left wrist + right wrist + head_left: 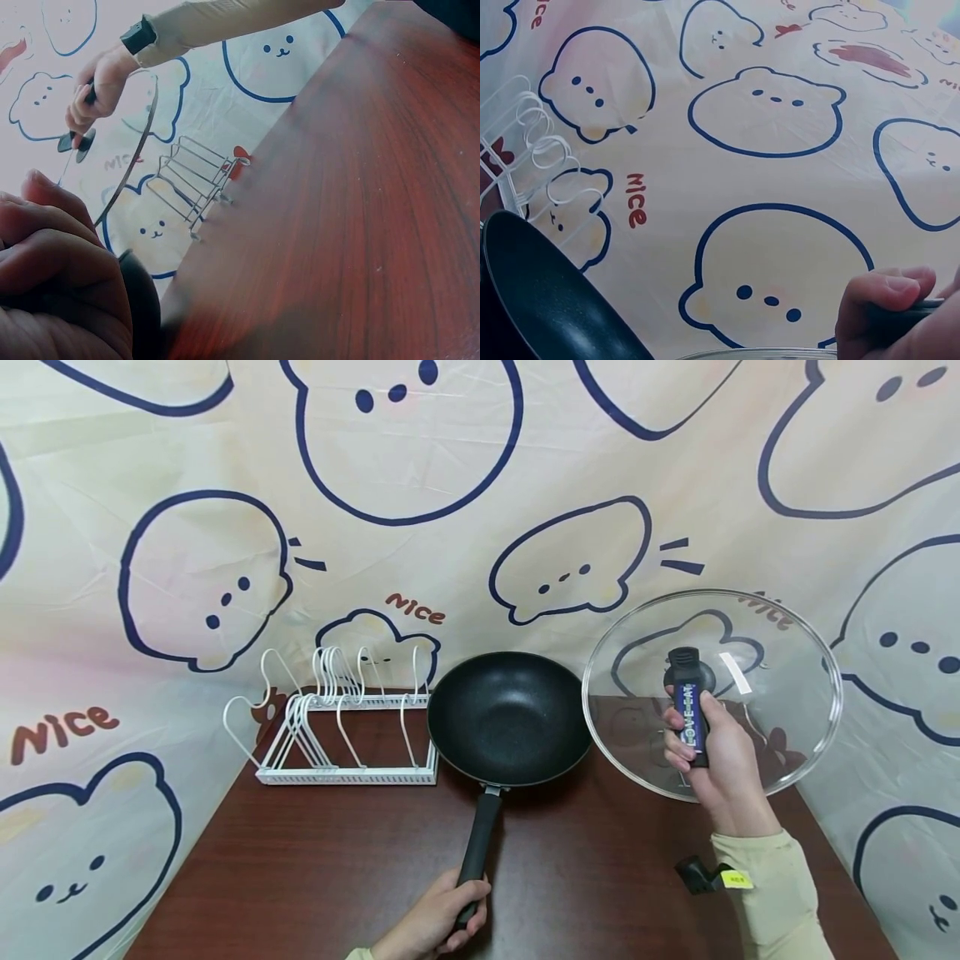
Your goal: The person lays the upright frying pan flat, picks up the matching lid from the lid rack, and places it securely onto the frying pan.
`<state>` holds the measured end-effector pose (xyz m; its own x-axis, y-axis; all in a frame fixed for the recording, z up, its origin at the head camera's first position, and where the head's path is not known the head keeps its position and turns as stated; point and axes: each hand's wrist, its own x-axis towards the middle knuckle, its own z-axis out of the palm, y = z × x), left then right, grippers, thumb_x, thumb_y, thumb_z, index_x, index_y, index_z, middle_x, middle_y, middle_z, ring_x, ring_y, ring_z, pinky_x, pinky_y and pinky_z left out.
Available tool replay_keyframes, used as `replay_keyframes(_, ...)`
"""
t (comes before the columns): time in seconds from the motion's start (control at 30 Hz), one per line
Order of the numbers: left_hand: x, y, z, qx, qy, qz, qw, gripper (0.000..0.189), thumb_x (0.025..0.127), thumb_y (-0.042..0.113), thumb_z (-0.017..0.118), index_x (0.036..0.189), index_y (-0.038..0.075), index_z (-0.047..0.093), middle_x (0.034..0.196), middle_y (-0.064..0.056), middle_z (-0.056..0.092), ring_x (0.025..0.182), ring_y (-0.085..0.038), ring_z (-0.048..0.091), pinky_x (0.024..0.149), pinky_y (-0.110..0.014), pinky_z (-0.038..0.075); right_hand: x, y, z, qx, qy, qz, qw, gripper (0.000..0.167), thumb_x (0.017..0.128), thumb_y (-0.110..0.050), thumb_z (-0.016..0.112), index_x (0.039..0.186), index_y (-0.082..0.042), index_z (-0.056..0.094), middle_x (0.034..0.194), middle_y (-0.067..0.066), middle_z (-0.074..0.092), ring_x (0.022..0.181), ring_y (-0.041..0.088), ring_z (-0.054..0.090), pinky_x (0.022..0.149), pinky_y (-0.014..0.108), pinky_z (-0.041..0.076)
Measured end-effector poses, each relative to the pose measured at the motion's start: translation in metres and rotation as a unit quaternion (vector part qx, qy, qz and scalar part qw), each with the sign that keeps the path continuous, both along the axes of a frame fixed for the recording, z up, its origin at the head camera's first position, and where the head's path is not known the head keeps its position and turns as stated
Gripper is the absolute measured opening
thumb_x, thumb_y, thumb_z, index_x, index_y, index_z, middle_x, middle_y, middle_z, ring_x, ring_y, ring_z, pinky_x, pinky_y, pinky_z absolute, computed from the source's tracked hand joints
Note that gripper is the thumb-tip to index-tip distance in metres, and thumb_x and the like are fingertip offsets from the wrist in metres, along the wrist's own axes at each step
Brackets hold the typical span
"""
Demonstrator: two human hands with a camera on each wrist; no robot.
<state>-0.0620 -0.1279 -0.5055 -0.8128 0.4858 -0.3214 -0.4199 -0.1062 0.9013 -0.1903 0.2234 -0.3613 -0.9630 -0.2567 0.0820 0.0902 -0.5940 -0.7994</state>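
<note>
In the head view, my left hand (438, 910) grips the black handle of a dark frying pan (510, 718) near its end. The pan's inside faces up and towards me; whether its base touches the table cannot be told. My right hand (723, 764) holds a large clear glass lid (787, 718) by its black handle, which carries a blue label. The lid stands raised and tilted, right of the pan. Curled fingers of the left hand (60, 277) fill the lower left of the left wrist view. In the right wrist view, the right hand (892, 315) is partly cut off.
A white dish rack (345, 777) with upright wire loops stands left of the pan, close beside it. On the table's right side is a small metal wire rack (191, 180), seen dimly through the lid from above. Cartoon-printed cloth (450, 560) surrounds the brown wooden table (300, 877).
</note>
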Motion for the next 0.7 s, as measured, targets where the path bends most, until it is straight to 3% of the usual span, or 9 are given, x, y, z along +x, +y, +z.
replay_keyframes(0.7,0.000,0.000,-0.002,-0.008,-0.003,-0.001,1.0000,0.024,0.105,0.022,0.050,0.084,0.011,0.053,0.055,0.009,0.051,0.034,0.001,0.038,0.034,-0.016,0.028,-0.005,-0.020,-0.004,0.010,-0.030,0.014,0.9994,0.042,0.113,-0.038,0.026,0.136,-0.007,0.042,0.084,-0.002,0.048,0.053,0.010,0.029,0.045,0.019,0.034)
